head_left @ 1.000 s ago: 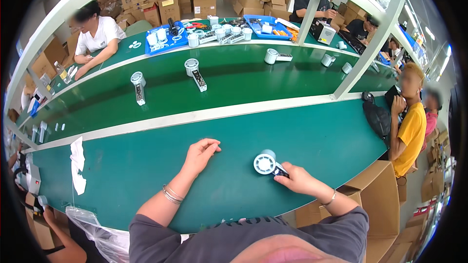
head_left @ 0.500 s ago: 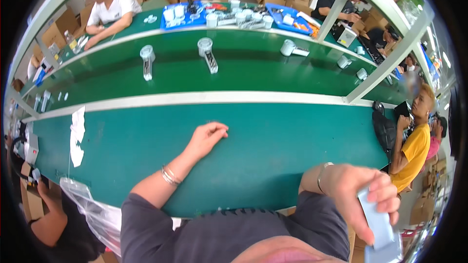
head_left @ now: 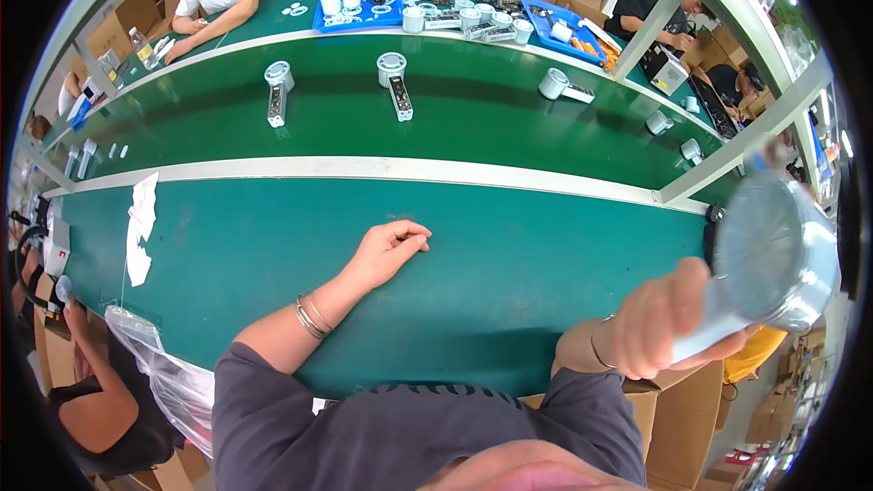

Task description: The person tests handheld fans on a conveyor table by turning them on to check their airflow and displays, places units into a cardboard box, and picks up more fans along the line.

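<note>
My right hand (head_left: 662,320) is raised at the right, its fingers wrapped around the handle of a pale grey device with a round head (head_left: 762,245). The head points up and away, and its wide flat face shows a clear sheen. My left hand (head_left: 391,250) rests on the green workbench (head_left: 491,264), fingers curled in and thumb against them, with nothing visible in it. Similar round-headed devices lie on the green conveyor belt (head_left: 336,127) beyond: one at the left (head_left: 277,95), one in the middle (head_left: 396,86), and one farther right (head_left: 564,86).
A pale metal rail (head_left: 382,166) separates bench and belt. Torn white paper (head_left: 141,227) lies at the bench's left, near a clear plastic bag (head_left: 164,373). Blue trays (head_left: 362,25) hold parts on the far table. Cardboard boxes (head_left: 687,418) stand at lower right. Co-workers sit around.
My right hand has swung the device up from the lower right, and its round head now shows. The left hand stays almost in place. The view has tilted slightly.
</note>
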Demonstrator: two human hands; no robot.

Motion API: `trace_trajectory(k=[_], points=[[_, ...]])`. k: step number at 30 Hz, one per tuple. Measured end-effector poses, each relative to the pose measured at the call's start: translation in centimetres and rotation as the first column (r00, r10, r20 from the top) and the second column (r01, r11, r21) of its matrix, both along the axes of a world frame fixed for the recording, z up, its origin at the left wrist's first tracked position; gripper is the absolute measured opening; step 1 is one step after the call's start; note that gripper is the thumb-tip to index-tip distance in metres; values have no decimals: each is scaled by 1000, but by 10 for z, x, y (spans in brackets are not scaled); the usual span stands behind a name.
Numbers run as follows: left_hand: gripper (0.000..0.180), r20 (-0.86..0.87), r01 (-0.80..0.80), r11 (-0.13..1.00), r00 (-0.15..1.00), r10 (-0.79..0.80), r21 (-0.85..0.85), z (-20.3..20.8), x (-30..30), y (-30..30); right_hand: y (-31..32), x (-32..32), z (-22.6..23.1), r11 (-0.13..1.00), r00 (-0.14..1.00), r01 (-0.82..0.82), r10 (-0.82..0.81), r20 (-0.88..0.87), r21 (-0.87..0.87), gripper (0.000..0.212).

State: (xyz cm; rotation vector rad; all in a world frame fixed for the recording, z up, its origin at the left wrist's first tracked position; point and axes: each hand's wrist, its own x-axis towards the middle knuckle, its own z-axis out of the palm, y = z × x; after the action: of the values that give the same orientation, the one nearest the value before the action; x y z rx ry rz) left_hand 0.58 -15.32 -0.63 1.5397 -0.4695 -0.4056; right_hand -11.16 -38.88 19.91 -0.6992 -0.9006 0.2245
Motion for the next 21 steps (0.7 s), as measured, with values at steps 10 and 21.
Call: trace_trajectory(k=[10,21], points=[[17,39,-7,1000,999,6,16,5,3,-2,36,8,-18,-23,-17,1000,-966,259,-19,62],[16,-21,9,998,1000,-7,59,6,-5,-10,24,70,-39,78,151,969,-937,315,-233,28]])
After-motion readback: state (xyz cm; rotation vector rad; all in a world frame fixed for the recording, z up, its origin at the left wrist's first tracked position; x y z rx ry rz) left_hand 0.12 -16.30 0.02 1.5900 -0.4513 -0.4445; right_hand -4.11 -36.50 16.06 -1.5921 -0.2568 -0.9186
